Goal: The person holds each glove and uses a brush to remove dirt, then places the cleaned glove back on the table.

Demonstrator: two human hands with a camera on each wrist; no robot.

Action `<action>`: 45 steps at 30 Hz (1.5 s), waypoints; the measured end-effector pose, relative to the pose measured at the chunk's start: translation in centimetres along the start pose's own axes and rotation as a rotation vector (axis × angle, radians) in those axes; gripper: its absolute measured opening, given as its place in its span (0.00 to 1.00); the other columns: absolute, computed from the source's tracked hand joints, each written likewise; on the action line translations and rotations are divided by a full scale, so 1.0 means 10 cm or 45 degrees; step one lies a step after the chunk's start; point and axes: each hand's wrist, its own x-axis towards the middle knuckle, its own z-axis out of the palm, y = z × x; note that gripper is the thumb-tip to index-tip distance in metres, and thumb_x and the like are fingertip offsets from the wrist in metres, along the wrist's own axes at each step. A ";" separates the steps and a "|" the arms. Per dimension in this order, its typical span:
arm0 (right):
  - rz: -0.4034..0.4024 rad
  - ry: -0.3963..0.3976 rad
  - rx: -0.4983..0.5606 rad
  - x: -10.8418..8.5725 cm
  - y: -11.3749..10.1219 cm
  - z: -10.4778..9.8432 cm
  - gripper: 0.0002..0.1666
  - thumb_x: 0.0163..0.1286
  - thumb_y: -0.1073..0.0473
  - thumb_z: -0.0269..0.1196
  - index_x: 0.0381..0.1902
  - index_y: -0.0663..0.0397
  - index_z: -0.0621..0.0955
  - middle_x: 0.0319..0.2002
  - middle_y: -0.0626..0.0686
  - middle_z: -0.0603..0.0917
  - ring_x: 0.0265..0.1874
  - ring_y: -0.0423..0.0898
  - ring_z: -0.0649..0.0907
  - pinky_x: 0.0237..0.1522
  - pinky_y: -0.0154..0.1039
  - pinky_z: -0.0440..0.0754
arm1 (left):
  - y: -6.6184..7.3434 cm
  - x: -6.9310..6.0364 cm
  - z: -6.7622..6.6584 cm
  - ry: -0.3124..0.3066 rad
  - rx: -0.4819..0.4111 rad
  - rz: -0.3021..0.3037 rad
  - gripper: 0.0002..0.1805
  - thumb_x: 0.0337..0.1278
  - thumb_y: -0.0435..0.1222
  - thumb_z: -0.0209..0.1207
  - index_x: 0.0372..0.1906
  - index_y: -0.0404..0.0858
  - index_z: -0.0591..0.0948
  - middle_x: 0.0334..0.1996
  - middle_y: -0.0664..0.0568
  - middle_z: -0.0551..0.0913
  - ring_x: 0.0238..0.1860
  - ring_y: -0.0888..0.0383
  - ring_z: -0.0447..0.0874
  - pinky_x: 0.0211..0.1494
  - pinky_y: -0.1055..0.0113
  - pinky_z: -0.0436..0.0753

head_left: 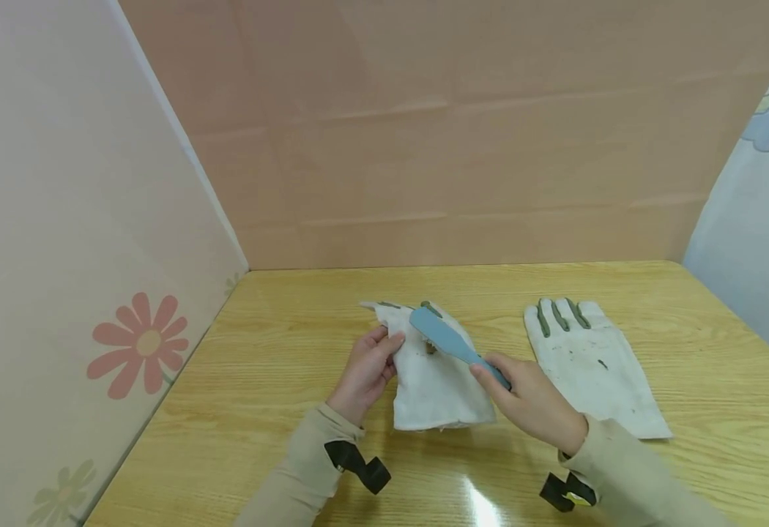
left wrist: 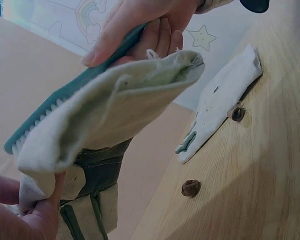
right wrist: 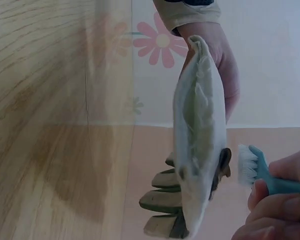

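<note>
Near the middle of the table my left hand pinches the edge of a white work glove with green trim, holding it raised. My right hand grips the handle of a blue brush angled across the glove's face. White bristles point at the glove; in the right wrist view a small gap separates them. A brown clump sticks to the glove's face beside the bristles, partly covered by the brush in the head view. The glove's cuff gapes toward me.
A second white glove lies flat to the right, with green strips between its fingers and small dark specks. In the left wrist view, a brown lump sits on the wooden table, and another lump is beside the second glove.
</note>
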 end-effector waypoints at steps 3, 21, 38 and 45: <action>0.012 -0.032 -0.001 0.02 0.01 0.03 0.15 0.73 0.56 0.50 0.25 0.52 0.72 0.14 0.41 0.60 0.11 0.30 0.56 0.14 0.28 0.61 | -0.01 0.01 0.00 -0.004 -0.005 -0.005 0.20 0.67 0.30 0.46 0.60 0.25 0.66 0.32 0.58 0.80 0.30 0.70 0.80 0.33 0.77 0.78; 0.106 0.000 0.007 0.12 0.13 0.06 0.18 0.74 0.52 0.49 0.24 0.55 0.72 0.14 0.43 0.60 0.11 0.32 0.56 0.15 0.30 0.61 | -0.08 0.18 -0.04 0.056 -0.062 -0.010 0.22 0.68 0.31 0.44 0.64 0.29 0.63 0.47 0.47 0.78 0.35 0.69 0.80 0.40 0.75 0.77; 0.150 0.068 -0.004 0.13 0.21 0.13 0.17 0.72 0.53 0.53 0.23 0.54 0.72 0.13 0.43 0.60 0.10 0.32 0.58 0.14 0.30 0.62 | -0.19 0.31 0.01 0.030 -0.204 -0.054 0.20 0.69 0.29 0.41 0.63 0.29 0.61 0.44 0.53 0.76 0.38 0.68 0.79 0.45 0.73 0.76; 0.230 0.008 -0.001 0.12 0.25 0.11 0.19 0.73 0.50 0.51 0.24 0.54 0.72 0.13 0.43 0.61 0.10 0.33 0.58 0.14 0.30 0.62 | -0.21 0.32 0.00 0.050 -0.222 -0.053 0.23 0.69 0.29 0.41 0.66 0.28 0.59 0.52 0.47 0.75 0.41 0.67 0.80 0.48 0.73 0.76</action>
